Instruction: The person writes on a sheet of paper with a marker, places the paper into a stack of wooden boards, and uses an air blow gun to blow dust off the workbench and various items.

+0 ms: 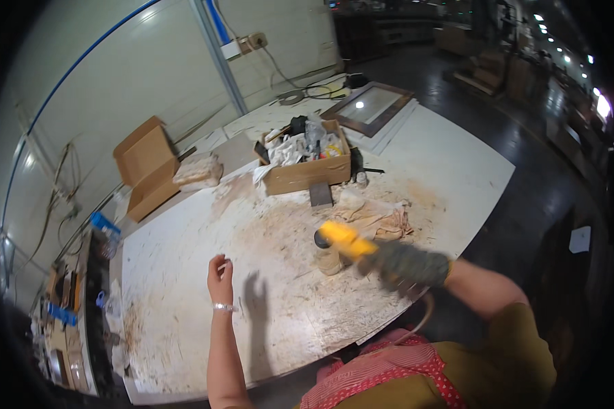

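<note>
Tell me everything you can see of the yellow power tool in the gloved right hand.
The yellow power tool has a blocky yellow plastic-looking body ending in a round black head at its left end. It lies roughly level, pointing left and slightly away, just above the stained white worktable, over a pale object beneath it. The right hand, in a dark speckled glove, grips its rear, which is motion-blurred. A hose or cable curves from there toward the body. The left hand stays apart.

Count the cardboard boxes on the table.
2. An open box stands at the table's far left edge, its inside not visible. A second box, full of rags and tools, sits at the far middle. Others may be hidden in the floor clutter.
</note>
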The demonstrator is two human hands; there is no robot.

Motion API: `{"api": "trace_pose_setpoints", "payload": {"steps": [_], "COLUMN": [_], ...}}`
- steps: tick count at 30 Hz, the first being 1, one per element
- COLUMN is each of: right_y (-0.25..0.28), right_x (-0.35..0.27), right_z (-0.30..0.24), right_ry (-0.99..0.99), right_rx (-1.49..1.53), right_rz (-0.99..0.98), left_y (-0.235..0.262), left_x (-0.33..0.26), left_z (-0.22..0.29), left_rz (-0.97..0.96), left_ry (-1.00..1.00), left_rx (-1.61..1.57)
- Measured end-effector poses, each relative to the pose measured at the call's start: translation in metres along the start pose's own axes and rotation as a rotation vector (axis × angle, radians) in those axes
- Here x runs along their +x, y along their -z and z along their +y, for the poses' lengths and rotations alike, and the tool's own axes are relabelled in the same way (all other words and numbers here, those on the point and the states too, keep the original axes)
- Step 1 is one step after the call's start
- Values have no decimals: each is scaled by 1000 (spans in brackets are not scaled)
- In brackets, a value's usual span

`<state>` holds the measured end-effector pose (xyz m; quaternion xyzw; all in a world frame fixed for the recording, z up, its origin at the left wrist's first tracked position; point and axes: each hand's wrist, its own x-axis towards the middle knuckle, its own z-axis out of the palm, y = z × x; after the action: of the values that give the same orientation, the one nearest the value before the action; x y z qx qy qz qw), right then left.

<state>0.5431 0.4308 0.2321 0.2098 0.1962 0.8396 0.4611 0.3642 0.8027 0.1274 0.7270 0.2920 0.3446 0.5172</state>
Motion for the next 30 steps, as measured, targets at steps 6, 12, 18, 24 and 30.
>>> {"api": "trace_pose_setpoints", "payload": {"steps": [6, 12, 18, 24, 30], "right_y": [-24, -15, -25, -32, -14], "right_x": [-99, -94, -94, -80, -65], "right_z": [3, -43, -97, -152, -220], "right_ry": [1128, 956, 817, 755, 873], "right_rx": [-1408, -1457, -1475, -1598, -1355], "right_rz": [1437, 1481, 1563, 1488, 1284], "left_y": [-102, -216, -292, -287, -290], "left_x": [109, 187, 217, 233, 227], "left_z": [44, 26, 6, -1, -6], "left_rz": [-295, -428, -296, -243, -131], "left_ry": [-488, -796, -885, -893, -941], "left_rx": [454, 663, 1049, 905, 760]}}
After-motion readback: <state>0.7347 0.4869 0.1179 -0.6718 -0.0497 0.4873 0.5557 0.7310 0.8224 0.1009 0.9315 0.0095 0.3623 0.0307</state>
